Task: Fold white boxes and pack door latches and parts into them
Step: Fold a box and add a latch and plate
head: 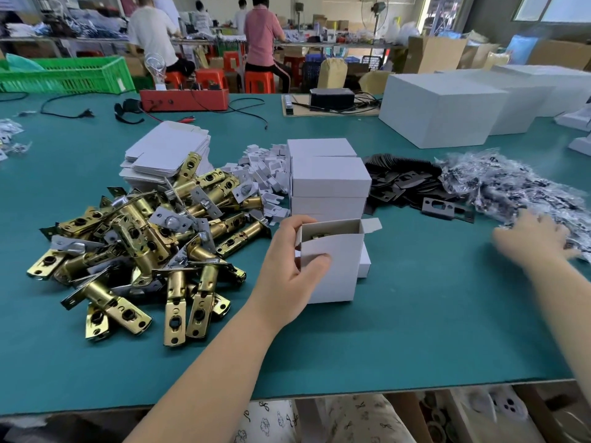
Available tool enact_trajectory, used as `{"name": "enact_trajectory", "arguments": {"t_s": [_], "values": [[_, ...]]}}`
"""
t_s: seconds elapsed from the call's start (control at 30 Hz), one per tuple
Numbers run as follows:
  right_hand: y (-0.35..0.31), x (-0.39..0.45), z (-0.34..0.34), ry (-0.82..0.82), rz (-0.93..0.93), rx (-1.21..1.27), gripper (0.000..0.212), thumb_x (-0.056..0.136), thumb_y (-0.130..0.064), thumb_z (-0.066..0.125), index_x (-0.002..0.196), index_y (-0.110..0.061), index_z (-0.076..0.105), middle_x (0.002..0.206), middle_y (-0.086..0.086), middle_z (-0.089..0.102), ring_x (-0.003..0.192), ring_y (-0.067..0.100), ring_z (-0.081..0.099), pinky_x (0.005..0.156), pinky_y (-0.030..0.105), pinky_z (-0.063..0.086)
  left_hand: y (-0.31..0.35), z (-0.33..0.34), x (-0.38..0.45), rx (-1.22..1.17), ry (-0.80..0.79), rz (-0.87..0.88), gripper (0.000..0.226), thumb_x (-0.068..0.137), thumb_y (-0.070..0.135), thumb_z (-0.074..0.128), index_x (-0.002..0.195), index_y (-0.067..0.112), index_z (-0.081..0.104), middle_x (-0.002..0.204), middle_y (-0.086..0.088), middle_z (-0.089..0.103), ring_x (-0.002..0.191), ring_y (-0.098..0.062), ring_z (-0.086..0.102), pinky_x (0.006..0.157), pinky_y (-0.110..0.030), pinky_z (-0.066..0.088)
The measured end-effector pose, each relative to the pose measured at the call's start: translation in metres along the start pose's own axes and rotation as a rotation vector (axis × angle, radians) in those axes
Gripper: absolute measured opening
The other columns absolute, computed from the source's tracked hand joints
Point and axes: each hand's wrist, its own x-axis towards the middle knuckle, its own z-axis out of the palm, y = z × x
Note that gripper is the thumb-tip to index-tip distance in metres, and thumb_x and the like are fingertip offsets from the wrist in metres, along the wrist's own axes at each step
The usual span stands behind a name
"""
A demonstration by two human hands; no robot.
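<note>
My left hand (292, 266) grips a small white box (335, 266) that stands upright on the green table, top flaps open, with a brass part showing inside. Behind it rises a stack of closed white boxes (329, 180). A heap of brass door latches (144, 247) lies to the left. My right hand (532, 239), blurred, reaches over the edge of a pile of small clear bags of parts (511, 183) at the right; whether it holds anything cannot be told. Black strike plates (412, 183) lie between the boxes and the bags.
Flat unfolded box blanks (166, 155) and small white card inserts (265, 171) lie behind the latches. Large white cartons (441, 110) stand at the back right. A red device (184, 99) with cables and a green crate (64, 75) sit at the far edge. People work beyond.
</note>
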Motion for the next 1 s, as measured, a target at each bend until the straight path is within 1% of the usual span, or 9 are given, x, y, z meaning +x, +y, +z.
{"name": "enact_trajectory", "arguments": {"t_s": [0.07, 0.17, 0.27, 0.37, 0.53, 0.63, 0.73, 0.8, 1.0], "values": [[0.009, 0.008, 0.003, -0.015, 0.02, -0.044, 0.058, 0.091, -0.017, 0.049, 0.146, -0.01, 0.029, 0.155, 0.017, 0.021, 0.141, 0.038, 0.016, 0.112, 0.063, 0.011, 0.0, 0.0, 0.0, -0.018, -0.005, 0.008, 0.034, 0.08, 0.019, 0.057, 0.105, 0.04, 0.047, 0.103, 0.0, 0.055, 0.086, -0.012, 0.056, 0.068, -0.02, 0.046], [0.01, 0.013, 0.004, 0.002, -0.071, -0.107, 0.06, 0.092, -0.007, 0.048, 0.148, -0.002, 0.025, 0.152, 0.021, 0.026, 0.136, 0.042, 0.03, 0.107, 0.053, 0.03, -0.001, 0.0, 0.0, -0.046, -0.017, 0.02, 0.033, 0.08, 0.016, 0.056, 0.107, 0.034, 0.048, 0.099, 0.001, 0.054, 0.079, -0.006, 0.054, 0.065, -0.017, 0.044], [0.006, 0.01, 0.007, 0.071, -0.112, -0.171, 0.041, 0.09, 0.0, 0.046, 0.131, 0.003, 0.047, 0.131, 0.027, 0.047, 0.117, 0.045, 0.05, 0.09, 0.049, 0.045, -0.001, -0.001, 0.0, -0.052, -0.01, 0.025, 0.033, 0.08, 0.016, 0.056, 0.107, 0.032, 0.047, 0.099, 0.0, 0.053, 0.082, -0.005, 0.055, 0.065, -0.017, 0.045], [-0.001, 0.001, 0.008, 0.093, -0.23, -0.184, 0.032, 0.091, -0.004, 0.051, 0.122, -0.005, 0.059, 0.118, 0.023, 0.06, 0.103, 0.039, 0.059, 0.078, 0.042, 0.048, -0.001, -0.001, 0.0, -0.052, -0.004, 0.032, 0.033, 0.079, 0.015, 0.055, 0.108, 0.029, 0.047, 0.099, -0.001, 0.053, 0.08, -0.003, 0.056, 0.064, -0.016, 0.046], [-0.016, -0.02, 0.013, 0.057, -0.387, 0.176, 0.027, 0.093, -0.026, 0.059, 0.113, -0.01, 0.068, 0.111, 0.012, 0.068, 0.09, 0.026, 0.056, 0.074, 0.03, 0.038, -0.002, -0.001, -0.002, -0.064, 0.002, 0.018, 0.033, 0.079, 0.015, 0.055, 0.107, 0.03, 0.047, 0.101, -0.003, 0.054, 0.084, -0.009, 0.056, 0.066, -0.021, 0.048], [-0.033, -0.046, 0.012, 0.035, -0.41, 0.549, 0.012, 0.091, -0.022, 0.058, 0.099, -0.022, 0.067, 0.096, 0.002, 0.069, 0.086, 0.022, 0.062, 0.079, 0.036, 0.049, -0.001, -0.002, -0.003, -0.051, 0.001, 0.042, 0.033, 0.079, 0.014, 0.056, 0.108, 0.028, 0.047, 0.099, -0.001, 0.053, 0.082, -0.005, 0.055, 0.066, -0.017, 0.045], [-0.06, -0.082, 0.004, -0.107, -0.478, 0.883, 0.021, 0.095, -0.013, 0.054, 0.089, -0.033, 0.058, 0.088, -0.005, 0.066, 0.061, 0.007, 0.064, 0.055, 0.023, 0.053, -0.002, -0.003, -0.002, -0.031, 0.001, 0.029, 0.033, 0.079, 0.016, 0.056, 0.108, 0.029, 0.047, 0.1, -0.001, 0.053, 0.085, -0.011, 0.054, 0.069, -0.02, 0.044], [-0.078, -0.107, -0.005, -0.183, -0.591, 0.971, 0.027, 0.095, -0.009, 0.054, 0.089, -0.034, 0.059, 0.075, -0.011, 0.068, 0.046, 0.003, 0.056, 0.043, 0.016, 0.044, -0.002, -0.004, -0.002, -0.025, 0.005, 0.018, 0.034, 0.079, 0.017, 0.056, 0.108, 0.032, 0.047, 0.099, 0.001, 0.054, 0.086, -0.014, 0.054, 0.069, -0.025, 0.046], [-0.112, -0.159, -0.034, -0.295, -0.913, 1.038, 0.017, 0.092, -0.008, 0.06, 0.09, -0.025, 0.061, 0.065, -0.011, 0.068, 0.047, 0.001, 0.05, 0.046, 0.013, 0.039, -0.001, -0.005, -0.003, -0.011, 0.006, 0.034, 0.033, 0.081, 0.019, 0.058, 0.107, 0.037, 0.047, 0.099, 0.011, 0.056, 0.089, -0.009, 0.059, 0.071, -0.027, 0.052]]}}
